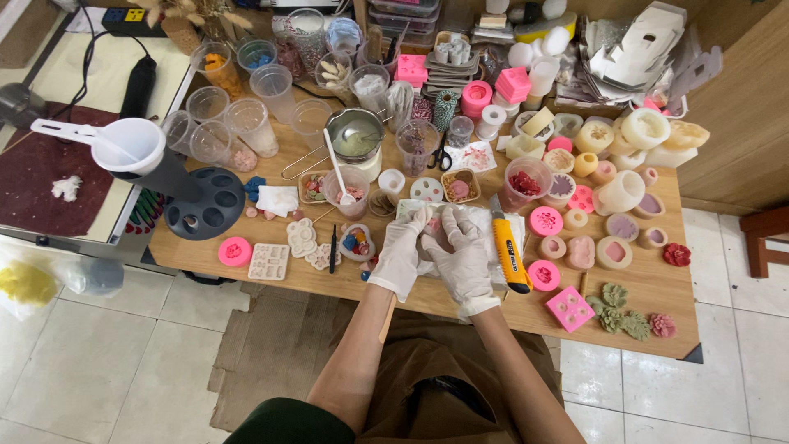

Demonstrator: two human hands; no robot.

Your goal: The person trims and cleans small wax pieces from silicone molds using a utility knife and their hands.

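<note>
Wooden table (460,300) over pale floor tiles, crowded with craft supplies. Both hands wear white gloves and meet above a white cloth (514,230) near the front edge. The left hand (403,251) and right hand (462,251) close together around a small pink piece (433,233), fingers curled on it; how firmly it is pinched cannot be told.

Just beside the right hand lies a yellow knife (508,253). Behind the hands, a clear cup (348,193) holds pinkish bits and a white spoon (337,168); another cup (526,182) holds red pieces. A metal pot (356,136) holds pale liquid. Empty plastic cups (246,115) cluster at the back left, near a white funnel (127,146) on a dark stand. Round moulds (612,197), cream and pink, fill the right half.

Open wood is scarce: a bare strip runs along the front edge below the hands, and a pink mould (569,308) and green flowers (620,312) sit close to the front right corner.
</note>
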